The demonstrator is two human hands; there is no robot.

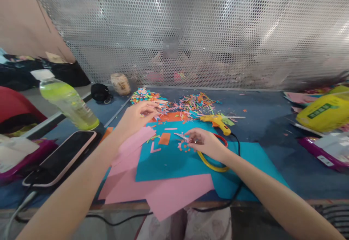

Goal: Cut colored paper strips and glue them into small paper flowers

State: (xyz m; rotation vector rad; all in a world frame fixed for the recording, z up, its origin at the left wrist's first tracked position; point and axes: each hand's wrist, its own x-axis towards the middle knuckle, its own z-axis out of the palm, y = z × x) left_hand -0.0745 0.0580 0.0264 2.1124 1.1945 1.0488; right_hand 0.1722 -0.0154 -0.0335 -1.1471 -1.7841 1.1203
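Note:
My left hand [140, 114] is over the near edge of a heap of colourful paper bits [143, 95], its thumb and fingertips close together. What they pinch, if anything, is too small to make out. Over the blue paper [160, 167], my right hand [203, 142] closes around scissors with a pointed metal blade [180, 135] sticking out to the left; their red and yellow handle loops [211, 166] show behind the hand. Just below its fingertips sits a small ring of orange and pink paper pieces [184, 146]. An orange paper rectangle [164, 138] and pink strips [155, 149] lie nearby.
Behind the hands are a yellow glue gun [215, 120] with a black cord and a pile of thin paper strips [197, 102]. Pink sheets [174, 192] overhang the table's front edge. A phone [62, 158] and a bottle [68, 104] stand left; a yellow package [324, 109] is right.

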